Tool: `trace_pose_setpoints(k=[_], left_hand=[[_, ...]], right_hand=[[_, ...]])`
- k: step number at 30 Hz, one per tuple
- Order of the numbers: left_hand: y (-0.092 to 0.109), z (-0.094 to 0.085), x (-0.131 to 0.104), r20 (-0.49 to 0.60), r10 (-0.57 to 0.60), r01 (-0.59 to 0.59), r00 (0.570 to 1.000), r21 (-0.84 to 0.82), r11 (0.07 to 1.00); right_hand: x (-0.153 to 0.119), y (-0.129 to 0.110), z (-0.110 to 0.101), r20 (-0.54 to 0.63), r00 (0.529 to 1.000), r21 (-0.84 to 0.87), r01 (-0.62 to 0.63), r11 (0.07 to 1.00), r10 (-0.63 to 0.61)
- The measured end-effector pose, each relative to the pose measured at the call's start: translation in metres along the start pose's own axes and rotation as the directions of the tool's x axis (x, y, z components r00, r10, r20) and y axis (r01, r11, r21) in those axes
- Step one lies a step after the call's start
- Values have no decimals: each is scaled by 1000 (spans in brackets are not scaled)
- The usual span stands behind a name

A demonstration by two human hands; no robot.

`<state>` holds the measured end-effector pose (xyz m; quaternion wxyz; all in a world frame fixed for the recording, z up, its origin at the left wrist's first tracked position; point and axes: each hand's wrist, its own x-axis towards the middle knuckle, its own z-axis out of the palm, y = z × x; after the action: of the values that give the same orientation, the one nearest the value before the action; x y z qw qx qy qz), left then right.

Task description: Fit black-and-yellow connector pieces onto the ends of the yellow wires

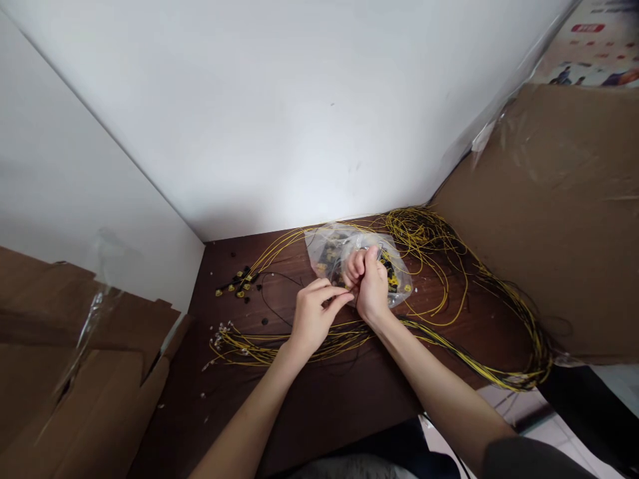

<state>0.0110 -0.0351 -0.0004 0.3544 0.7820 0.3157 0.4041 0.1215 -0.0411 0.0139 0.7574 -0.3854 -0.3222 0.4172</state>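
Meeting over the near side of the clear bag (pixel 317 246), closed hands (pixel 315 311) hide any hold

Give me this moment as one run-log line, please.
left hand: fingertips pinched, anything held unclear | right hand: curled over clear bag | inside: black-and-yellow parts | wire bundle: on dark table

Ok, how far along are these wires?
Partway, probably. Looks done: the yellow wires ending in black-and-yellow parts. In hand: the left hand pinches something too small to identify beside the closed right hand. Possibly left: the near wire bundle, showing white tips, and parts in the plastic bag.
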Motion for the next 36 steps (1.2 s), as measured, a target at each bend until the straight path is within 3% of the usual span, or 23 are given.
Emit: trace_pose_setpoints(k=[18, 29, 36], left_hand=[[5, 2, 0, 213, -40, 41, 976, -3, 999], [3, 1, -2, 336, 46, -67, 941, 51, 996], [6, 6, -2, 306, 8, -14, 952, 19, 1000]], right_hand=[[-1, -2, -1, -13, 1000, 113, 6, 994, -5], [0, -10, 0, -75, 997, 192, 13, 981, 2], [3, -17, -2, -71, 992, 295, -83, 952, 108]])
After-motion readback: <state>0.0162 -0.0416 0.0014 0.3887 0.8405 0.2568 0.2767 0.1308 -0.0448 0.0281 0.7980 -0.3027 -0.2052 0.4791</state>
